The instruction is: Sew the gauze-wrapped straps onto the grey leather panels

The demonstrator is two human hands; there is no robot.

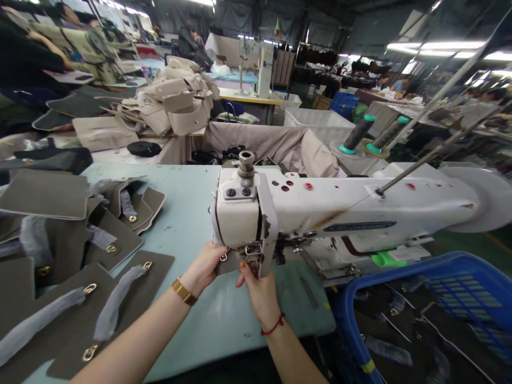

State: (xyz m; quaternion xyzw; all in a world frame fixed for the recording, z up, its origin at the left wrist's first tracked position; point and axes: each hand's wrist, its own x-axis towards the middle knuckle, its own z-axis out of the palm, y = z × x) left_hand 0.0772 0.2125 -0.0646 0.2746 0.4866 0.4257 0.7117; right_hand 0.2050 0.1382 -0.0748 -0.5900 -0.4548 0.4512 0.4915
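A white sewing machine (240, 218) stands on the pale green table, its head in front of me. Under the head lies a grey-brown panel (232, 265) with a gold buckle, mostly hidden. My left hand (206, 266), a gold watch at its wrist, has its fingers closed on the panel's left edge beside the buckle. At the front of the needle area is my right hand (258, 290), a red cord round its wrist; its thumb and fingers are bent near the panel's right side, partly behind the machine, and what they touch is hidden.
Grey-brown panels (132, 298) with wrapped straps and gold buckles cover the table's left side. A blue basket (348, 314) holding similar pieces stands at the right. Beyond the machine are a cloth-lined bin (264, 136), beige bags (180, 101) and thread cones (360, 133).
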